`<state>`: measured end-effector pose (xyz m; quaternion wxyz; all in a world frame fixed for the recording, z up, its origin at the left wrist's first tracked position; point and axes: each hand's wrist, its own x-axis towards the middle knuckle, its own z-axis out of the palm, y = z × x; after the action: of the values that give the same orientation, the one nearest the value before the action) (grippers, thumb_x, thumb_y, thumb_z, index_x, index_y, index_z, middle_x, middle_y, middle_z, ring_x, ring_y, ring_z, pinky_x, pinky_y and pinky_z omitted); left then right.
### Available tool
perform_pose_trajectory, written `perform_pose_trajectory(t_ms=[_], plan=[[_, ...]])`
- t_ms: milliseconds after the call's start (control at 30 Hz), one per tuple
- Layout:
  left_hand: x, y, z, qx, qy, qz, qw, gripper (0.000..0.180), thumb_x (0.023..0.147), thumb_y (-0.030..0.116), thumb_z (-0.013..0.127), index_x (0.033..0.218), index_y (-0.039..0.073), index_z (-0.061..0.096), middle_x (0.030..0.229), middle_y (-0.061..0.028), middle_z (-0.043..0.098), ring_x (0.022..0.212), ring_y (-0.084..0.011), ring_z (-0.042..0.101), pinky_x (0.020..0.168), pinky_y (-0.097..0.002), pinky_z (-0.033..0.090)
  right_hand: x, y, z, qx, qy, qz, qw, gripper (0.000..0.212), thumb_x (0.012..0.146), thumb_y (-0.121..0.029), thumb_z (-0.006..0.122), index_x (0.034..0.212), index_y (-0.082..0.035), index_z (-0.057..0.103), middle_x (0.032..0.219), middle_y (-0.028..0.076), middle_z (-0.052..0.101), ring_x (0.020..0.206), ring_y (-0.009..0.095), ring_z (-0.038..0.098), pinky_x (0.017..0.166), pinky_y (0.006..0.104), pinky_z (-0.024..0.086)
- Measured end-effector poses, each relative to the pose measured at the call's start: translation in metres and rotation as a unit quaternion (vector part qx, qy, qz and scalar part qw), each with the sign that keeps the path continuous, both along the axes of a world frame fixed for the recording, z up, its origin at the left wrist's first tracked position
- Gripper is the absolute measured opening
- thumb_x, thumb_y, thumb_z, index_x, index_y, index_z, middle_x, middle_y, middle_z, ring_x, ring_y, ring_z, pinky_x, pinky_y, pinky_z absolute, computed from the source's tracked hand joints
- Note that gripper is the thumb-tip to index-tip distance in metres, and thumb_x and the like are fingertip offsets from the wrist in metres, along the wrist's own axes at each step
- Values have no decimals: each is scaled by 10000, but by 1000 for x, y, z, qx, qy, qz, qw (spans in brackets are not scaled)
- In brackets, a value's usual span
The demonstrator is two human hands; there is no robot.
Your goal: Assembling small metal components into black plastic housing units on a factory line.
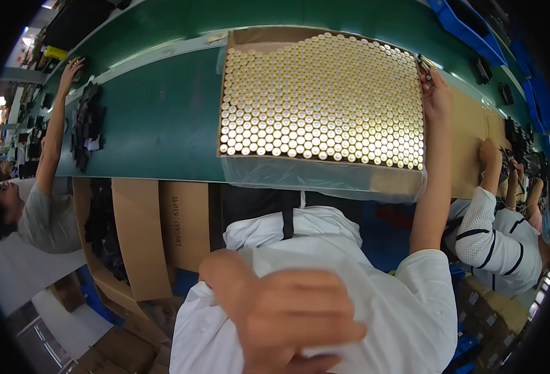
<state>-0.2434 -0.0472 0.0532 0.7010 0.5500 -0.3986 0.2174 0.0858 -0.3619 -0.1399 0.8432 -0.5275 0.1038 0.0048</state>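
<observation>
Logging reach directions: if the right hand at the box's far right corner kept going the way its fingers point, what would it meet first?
Probably the small dark items at the fingertips of the right hand, by the box of cells; depth is unclear.

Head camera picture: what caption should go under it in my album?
Right hand reaches the far corner of a box of batteries; left hand against white shirt.
</observation>
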Motion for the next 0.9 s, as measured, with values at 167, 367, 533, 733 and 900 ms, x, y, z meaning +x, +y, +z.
perform_pose_trajectory(t_ms=[167,367,533,733,900], plan=[[20,5,1,166,3,154,974,165,815,19,709,961,95,692,878,-138,720,632,-212,559,574,-308,491,-6,5,13,16,30,23,999,204,1035,-140,615,1148,25,657,885,100,704,645,117,611,532,185,463],[70,18,17,370,-74,145,915,149,798,34,716,940,80,706,901,-66,688,677,-210,568,645,-295,493,-15,25,4,-3,-20,-14,1000,209,1042,-134,589,1162,20,661,887,93,703,602,109,594,503,183,450],[145,3,37,475,-40,45,878,104,848,93,694,952,88,700,906,-55,690,752,-226,623,720,-315,509,-27,30,10,11,-23,-50,998,216,1047,-129,568,1174,15,665,888,88,703,566,103,580,480,181,440],[265,-70,16,540,-20,-53,839,87,889,117,637,939,59,679,907,-108,704,801,-303,644,756,-383,518,-20,32,21,26,-10,-70,997,234,1048,-137,563,1190,10,676,905,81,714,546,88,563,468,187,439],[346,-136,-29,597,0,-18,802,120,885,96,589,935,22,670,901,-132,699,819,-344,649,777,-424,523,-11,37,15,27,-13,-83,996,242,1041,-142,569,1200,-1,686,944,73,729,576,71,560,493,199,452]])
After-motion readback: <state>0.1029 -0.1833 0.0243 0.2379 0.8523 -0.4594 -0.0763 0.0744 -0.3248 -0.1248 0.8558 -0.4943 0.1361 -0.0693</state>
